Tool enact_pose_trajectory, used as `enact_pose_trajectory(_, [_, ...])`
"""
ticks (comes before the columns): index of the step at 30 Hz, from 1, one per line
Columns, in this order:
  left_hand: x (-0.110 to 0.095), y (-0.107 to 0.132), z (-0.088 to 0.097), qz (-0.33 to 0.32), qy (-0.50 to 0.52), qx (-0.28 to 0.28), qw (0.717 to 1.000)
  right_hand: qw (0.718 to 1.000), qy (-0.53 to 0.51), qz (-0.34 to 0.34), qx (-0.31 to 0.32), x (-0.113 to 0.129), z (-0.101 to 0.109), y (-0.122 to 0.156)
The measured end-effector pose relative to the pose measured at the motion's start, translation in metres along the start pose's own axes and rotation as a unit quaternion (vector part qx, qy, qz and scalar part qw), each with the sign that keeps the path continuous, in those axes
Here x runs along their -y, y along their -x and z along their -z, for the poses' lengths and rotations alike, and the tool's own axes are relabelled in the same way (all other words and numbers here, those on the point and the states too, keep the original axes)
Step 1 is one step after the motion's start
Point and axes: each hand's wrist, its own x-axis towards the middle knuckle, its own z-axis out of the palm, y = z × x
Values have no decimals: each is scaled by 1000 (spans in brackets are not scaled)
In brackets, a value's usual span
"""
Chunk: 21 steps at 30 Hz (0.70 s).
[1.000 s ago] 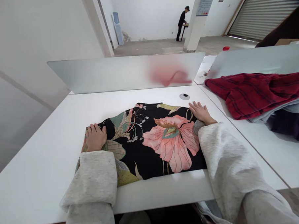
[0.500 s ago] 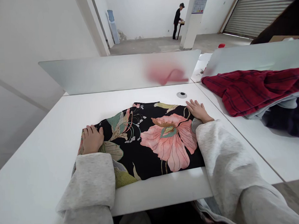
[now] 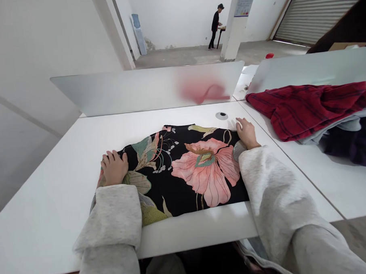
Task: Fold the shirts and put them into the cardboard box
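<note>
Bare hands at a white worktop, read from left to right. The left hand, which I run from afar, lies over the left end of a black floral garment; a narrow strip of the printed cloth shows beyond its outer side. I hold this hand palm down, fingers slightly apart and pointing to the worktop's far edge, with the thumb toward the garment's middle. The left forearm, in a grey sleeve, reaches in over the near edge.

The garment lies flat between my two hands, its lower side running roughly along the near edge and its neckline facing the far edge, where a frosted panel stands. A round cable grommet sits beyond the garment's upper right part.

My right hand is at the garment's upper right corner, its fingers bent; I cannot tell whether they are closed on the cloth. The right forearm slants in from the near right. Past the seam at the worktop's right edge lies a red plaid cloth, piled on grey and dark cloths.
</note>
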Motion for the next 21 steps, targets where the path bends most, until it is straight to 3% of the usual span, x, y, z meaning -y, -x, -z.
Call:
enact_pose_trajectory(2, [-4,1,5,-7,-3,-11,1000,997,-47,-10,-53,0,2,0])
enact_pose_trajectory(6, [-18,8,25,-57,-9,-17,998,987,-136,-32,-78,1,6,1])
enact_pose_trajectory(9, [-45,35,45,-128,18,17,992,973,-201,-88,-78,-2,6,1])
enact_pose_trajectory(12, [-95,91,55,-261,74,15,962,959,-248,-127,-45,-7,4,1])
enact_pose_trajectory(15, [-162,159,49,-426,129,41,895,961,-255,-109,4,-8,2,0])
enact_pose_trajectory(18, [-224,213,33,-510,152,102,841,963,-254,-78,38,-6,5,1])
enact_pose_trajectory(21, [-264,242,23,-561,171,128,800,955,-258,-59,133,-12,24,0])
